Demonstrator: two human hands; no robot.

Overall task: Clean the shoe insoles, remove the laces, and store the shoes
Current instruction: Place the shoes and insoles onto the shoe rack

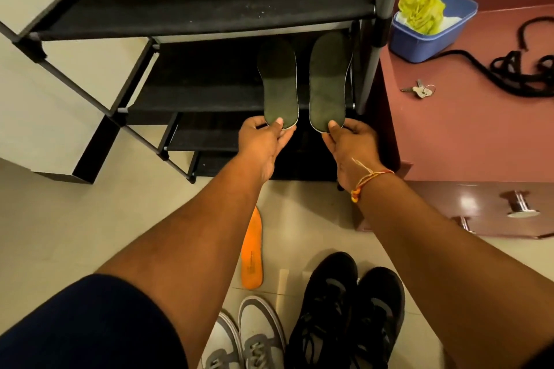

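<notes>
Head view: your left hand [263, 138] pinches the heel of one dark insole [280, 85], your right hand [347, 141] the other insole [328, 81], both over a black rack shelf [192, 93]. Behind your arms, black shoes [344, 311] sit on the floor.

Black shoe rack [209, 6] fills the space ahead; its shelf w/ two dark insoles [281, 84] lies under the upper shelf, so reach-in room is low. Grey rack post [376, 48] blocks the right edge. Right of it, a maroon cabinet top [467, 135] w/ blue tub [431, 30], keys [418, 90], black laces [521, 72]; bare room in front. Floor btwn arms: orange insole [252, 252], black shoes [347, 308], grey-white shoes [245, 335].
</notes>
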